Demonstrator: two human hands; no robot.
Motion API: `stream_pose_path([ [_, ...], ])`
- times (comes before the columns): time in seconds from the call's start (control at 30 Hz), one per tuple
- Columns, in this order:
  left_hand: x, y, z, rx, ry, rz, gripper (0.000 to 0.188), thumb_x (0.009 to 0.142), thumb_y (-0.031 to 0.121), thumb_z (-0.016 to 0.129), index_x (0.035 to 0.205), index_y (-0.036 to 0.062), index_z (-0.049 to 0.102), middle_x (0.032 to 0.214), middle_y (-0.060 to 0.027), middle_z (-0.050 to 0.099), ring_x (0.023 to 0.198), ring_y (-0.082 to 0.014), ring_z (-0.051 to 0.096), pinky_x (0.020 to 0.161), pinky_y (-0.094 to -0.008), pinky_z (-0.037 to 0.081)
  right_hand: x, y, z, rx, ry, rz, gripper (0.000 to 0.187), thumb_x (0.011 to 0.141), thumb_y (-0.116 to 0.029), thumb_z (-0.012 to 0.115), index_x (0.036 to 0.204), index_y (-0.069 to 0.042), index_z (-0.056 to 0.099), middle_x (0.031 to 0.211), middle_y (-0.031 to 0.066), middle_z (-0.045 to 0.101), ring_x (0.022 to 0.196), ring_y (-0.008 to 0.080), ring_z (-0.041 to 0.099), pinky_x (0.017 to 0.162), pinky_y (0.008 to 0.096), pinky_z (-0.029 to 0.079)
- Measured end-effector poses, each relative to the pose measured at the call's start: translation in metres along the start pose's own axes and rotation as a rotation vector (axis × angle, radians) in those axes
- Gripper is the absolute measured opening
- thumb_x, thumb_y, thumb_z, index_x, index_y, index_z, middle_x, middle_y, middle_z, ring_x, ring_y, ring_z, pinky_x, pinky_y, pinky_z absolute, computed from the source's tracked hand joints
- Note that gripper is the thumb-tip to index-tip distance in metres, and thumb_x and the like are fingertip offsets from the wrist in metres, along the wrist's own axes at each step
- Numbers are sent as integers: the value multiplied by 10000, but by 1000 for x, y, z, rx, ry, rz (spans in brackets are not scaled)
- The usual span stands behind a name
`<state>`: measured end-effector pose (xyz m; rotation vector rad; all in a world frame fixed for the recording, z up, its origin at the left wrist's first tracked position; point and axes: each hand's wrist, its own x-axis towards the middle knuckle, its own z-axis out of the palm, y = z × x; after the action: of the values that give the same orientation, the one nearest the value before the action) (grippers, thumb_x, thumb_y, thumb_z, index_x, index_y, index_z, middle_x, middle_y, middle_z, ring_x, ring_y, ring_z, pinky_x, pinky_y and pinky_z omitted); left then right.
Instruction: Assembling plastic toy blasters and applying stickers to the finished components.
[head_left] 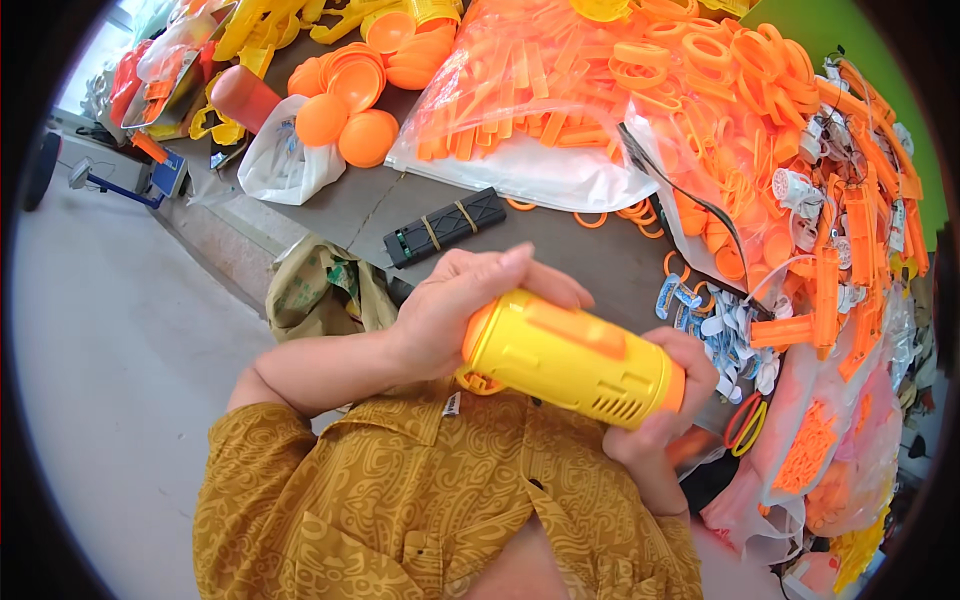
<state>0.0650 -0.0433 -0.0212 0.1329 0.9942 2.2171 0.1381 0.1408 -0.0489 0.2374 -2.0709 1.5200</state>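
A yellow plastic cylinder [570, 355] with orange ends, an orange raised strip and several slots near its right end is held tilted in front of my chest. My left hand [455, 305] presses around its left end, palm against it and fingers reaching over the top. Around the right end, my right hand [672, 385] is closed with fingers wrapped on the orange rim. A small orange loop hangs at the cylinder's lower left. Beyond my hands, a black rectangular block [445, 228] bound with two tan bands lies on the grey table.
Clear bags of orange strips [520, 85] and orange rings [690, 60] cover the far table. Orange domes [368, 138] sit at the far left beside a white bag [290, 165]. Blue-and-white strips [725, 340], scissors [745, 425] and wired orange parts [850, 230] lie right.
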Motion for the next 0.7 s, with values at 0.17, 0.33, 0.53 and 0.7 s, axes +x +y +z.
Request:
stream_pose_path([
  [0.17, -3, 6, -3, -17, -63, -457, 528, 926, 381, 350, 1021, -91, 566, 1006, -155, 600, 885, -181, 595, 797, -286, 468, -4, -24, -23, -21, -337, -67, 435, 835, -409, 445, 986, -13, 346, 964, 211, 427, 783, 244, 494, 705, 363, 428],
  [0.33, -6, 2, 8, -6, -201, -443, 547, 925, 419, 334, 1116, -63, 509, 1019, -140, 580, 938, -162, 555, 834, -284, 435, 2, -29, -26, 188, -358, -304, 352, 801, -268, 502, 936, 53, 461, 917, 235, 515, 726, 383, 580, 595, 405, 516],
  [0.53, -19, 2, 14, 111, -229, -241, 498, 923, 391, 365, 1171, -28, 470, 995, -107, 582, 957, -141, 527, 834, -257, 409, 13, -32, -25, 130, -415, -488, 344, 840, -285, 439, 902, 49, 490, 894, 220, 527, 704, 371, 584, 563, 391, 525],
  [0.7, 18, 7, 0, -93, -118, -384, 626, 884, 518, 344, 1172, -29, 446, 995, -156, 592, 843, -198, 597, 756, -303, 477, 31, -26, -24, 5, -379, -282, 396, 899, -349, 319, 928, 14, 473, 893, 199, 518, 769, 306, 554, 682, 367, 473],
])
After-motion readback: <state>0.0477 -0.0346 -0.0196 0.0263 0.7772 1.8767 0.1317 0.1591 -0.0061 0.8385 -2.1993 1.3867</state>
